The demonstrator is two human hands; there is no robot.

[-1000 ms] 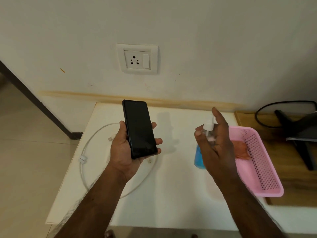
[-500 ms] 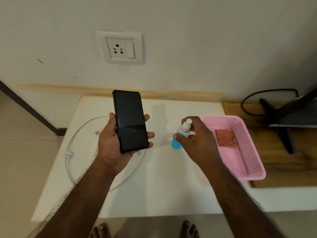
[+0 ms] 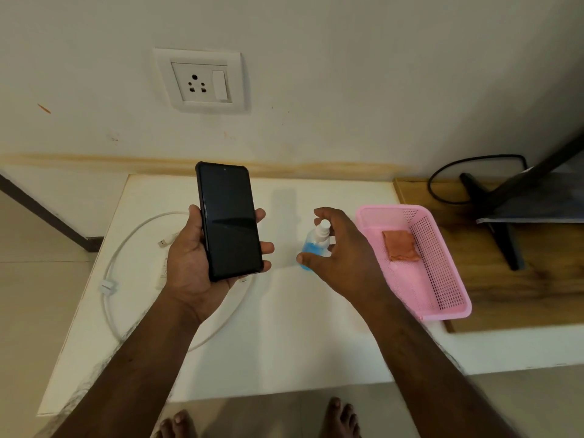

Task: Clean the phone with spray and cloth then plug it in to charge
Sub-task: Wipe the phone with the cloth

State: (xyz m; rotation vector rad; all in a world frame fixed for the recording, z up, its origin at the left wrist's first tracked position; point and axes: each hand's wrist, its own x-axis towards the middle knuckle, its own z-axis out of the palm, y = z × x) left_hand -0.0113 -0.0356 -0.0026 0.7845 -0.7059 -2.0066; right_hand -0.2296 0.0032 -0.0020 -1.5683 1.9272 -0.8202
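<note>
The white table (image 3: 284,343) stands against the wall (image 3: 347,74), which carries a socket (image 3: 199,82). A white cable (image 3: 110,270) lies curled on the table at the left. At the right, a pink basket (image 3: 442,279) holds an orange cloth (image 3: 400,245). The left hand (image 3: 192,267) grasps the phone (image 3: 229,221) above the table, its dark screen facing up. The right hand (image 3: 344,257) is over the spray bottle (image 3: 314,246), which stands on the table; its fingers are spread and loose around it, without a firm grip.
</note>
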